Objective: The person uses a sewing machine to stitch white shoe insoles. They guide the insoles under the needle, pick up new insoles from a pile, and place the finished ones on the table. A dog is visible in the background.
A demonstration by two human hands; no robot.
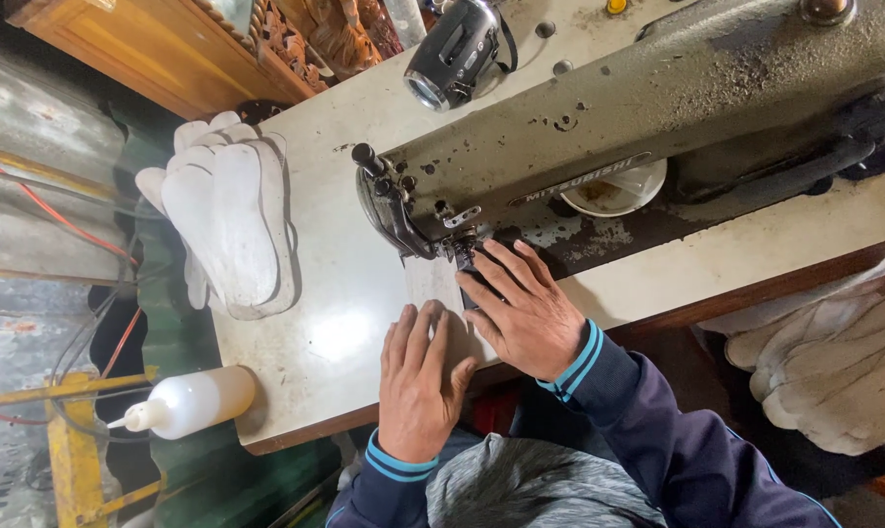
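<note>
Two hands flat on the white piece [432, 284] | left hand [418, 381], right hand [525, 313] — fingers spread, gripping nothing | your right fingertips [481, 262] sit by the needle [462, 249] — could get pricked.

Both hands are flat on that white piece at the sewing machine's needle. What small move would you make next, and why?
Probably slide the white piece a little further under the needle. The left hand presses it flat on the table, the right hand has fingertips right beside the needle, and the piece already lies there.
</note>
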